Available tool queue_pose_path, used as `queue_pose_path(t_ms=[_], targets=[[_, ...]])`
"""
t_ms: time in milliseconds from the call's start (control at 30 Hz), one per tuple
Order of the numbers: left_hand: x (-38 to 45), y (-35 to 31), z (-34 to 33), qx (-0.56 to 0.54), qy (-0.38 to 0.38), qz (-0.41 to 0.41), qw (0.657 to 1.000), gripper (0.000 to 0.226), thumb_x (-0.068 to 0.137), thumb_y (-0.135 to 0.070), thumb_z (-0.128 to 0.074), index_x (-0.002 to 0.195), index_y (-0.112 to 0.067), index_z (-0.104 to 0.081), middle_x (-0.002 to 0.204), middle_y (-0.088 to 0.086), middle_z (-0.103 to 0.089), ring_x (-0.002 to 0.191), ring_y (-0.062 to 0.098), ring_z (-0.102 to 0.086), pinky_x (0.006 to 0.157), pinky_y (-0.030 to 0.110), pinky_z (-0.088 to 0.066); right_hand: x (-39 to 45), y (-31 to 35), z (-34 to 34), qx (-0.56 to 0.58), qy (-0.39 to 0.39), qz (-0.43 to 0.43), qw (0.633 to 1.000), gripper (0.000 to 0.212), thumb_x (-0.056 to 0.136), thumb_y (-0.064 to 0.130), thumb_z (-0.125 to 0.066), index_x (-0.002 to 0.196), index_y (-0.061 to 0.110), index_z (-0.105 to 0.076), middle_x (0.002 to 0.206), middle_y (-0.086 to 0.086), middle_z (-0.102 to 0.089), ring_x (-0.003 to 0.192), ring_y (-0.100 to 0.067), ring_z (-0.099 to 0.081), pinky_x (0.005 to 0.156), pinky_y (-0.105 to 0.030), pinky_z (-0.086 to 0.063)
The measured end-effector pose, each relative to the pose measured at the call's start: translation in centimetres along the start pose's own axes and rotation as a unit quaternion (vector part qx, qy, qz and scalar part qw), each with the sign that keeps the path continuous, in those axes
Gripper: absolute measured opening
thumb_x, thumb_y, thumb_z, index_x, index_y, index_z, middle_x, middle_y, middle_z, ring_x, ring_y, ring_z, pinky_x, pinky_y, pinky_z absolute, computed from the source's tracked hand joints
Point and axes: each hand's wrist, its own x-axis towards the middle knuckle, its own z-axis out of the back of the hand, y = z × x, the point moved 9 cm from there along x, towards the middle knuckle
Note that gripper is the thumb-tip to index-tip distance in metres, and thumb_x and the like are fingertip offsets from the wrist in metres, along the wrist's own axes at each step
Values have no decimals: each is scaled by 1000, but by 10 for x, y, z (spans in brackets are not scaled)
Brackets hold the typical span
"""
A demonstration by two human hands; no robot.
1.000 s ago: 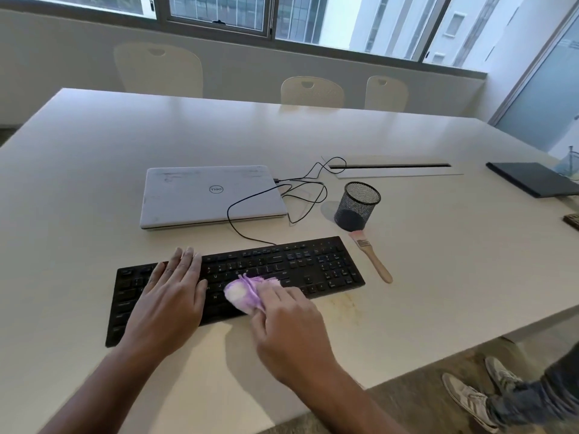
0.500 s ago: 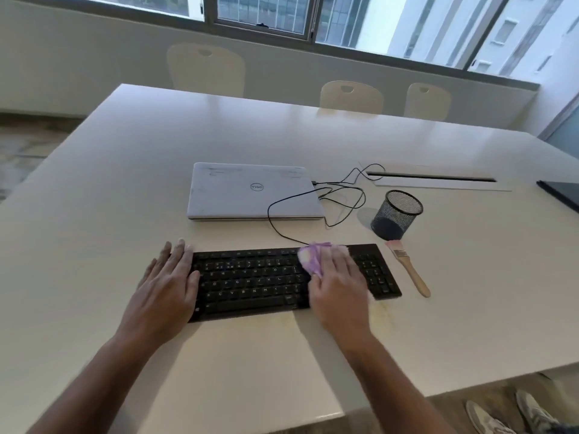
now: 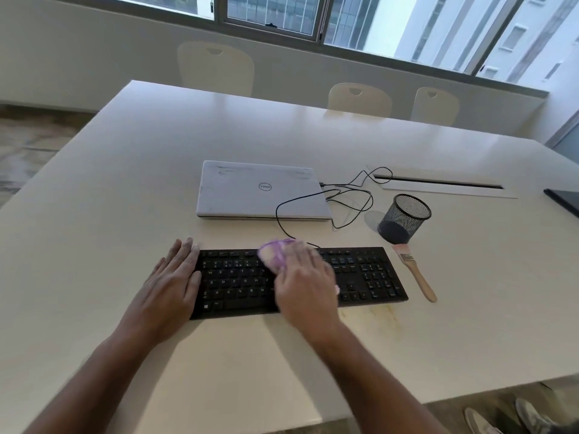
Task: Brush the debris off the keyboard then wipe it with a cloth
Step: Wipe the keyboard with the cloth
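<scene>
A black keyboard point(image 3: 360, 277) lies across the white table point(image 3: 125, 183) in front of me. My left hand point(image 3: 170, 285) rests flat on the keyboard's left end, fingers spread and nothing in it. My right hand point(image 3: 304, 280) presses a purple and white cloth point(image 3: 272, 253) onto the middle keys near the top row; the hand is blurred by motion. A wooden-handled brush point(image 3: 415, 270) lies on the table just right of the keyboard, untouched.
A closed white laptop point(image 3: 260, 191) sits behind the keyboard, with a black cable point(image 3: 347, 195) looping to its right. A black mesh cup point(image 3: 404, 219) stands behind the brush. A dark flat object point(image 3: 564, 200) lies at the right edge. A person's shoes point(image 3: 507, 418) show at bottom right.
My right hand with the cloth swept right along the keyboard, then back left towards the middle top keys. My left hand stayed on the left end. The camera shifted.
</scene>
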Motion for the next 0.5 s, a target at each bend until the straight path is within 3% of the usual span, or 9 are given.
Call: queue_pose_path(t_ms=[100,167,267,367,500], targets=[[0,0,-1,-2,-4,-1,1000,68,98,-43,-21,161,-20,-21,167,-10,-9,151,-6,8,124,24,-2,21,-36,6,-20,-8,-78,997,56,107,36,-40,157,13,-42,165,-9,-41,153,-27,-36,124,-45,-31],[0,0,-1,-3,-9,-5,1000,67,98,-42,-22,161,-18,-23,167,-9,-11,152,-5,6,124,24,-3,26,-29,3,-19,-16,-84,996,55,105,35,-41,155,12,-44,162,-9,-43,151,-29,-36,122,-47,-32],[1,-2,0,-10,-17,-10,1000,67,98,-38,-23,160,-16,-26,167,-6,-13,153,-3,2,124,24,-5,20,16,-7,-1,-29,-34,999,58,104,36,-38,158,15,-40,162,-11,-42,152,-31,-34,124,-49,-29],[1,1,3,-27,-28,-4,999,66,96,-35,-24,159,-15,-29,166,-6,-17,152,-4,-4,124,24,-7,0,67,-22,20,-11,32,999,66,105,38,-32,165,13,-27,171,-14,-29,160,-32,-20,131,-49,-17],[0,3,6,-24,-33,-2,999,66,95,-31,-24,159,-13,-30,165,-5,-21,152,-3,-9,123,22,-7,-32,106,-27,31,8,132,991,68,103,38,-31,166,12,-27,173,-12,-25,163,-30,-12,132,-45,-11]])
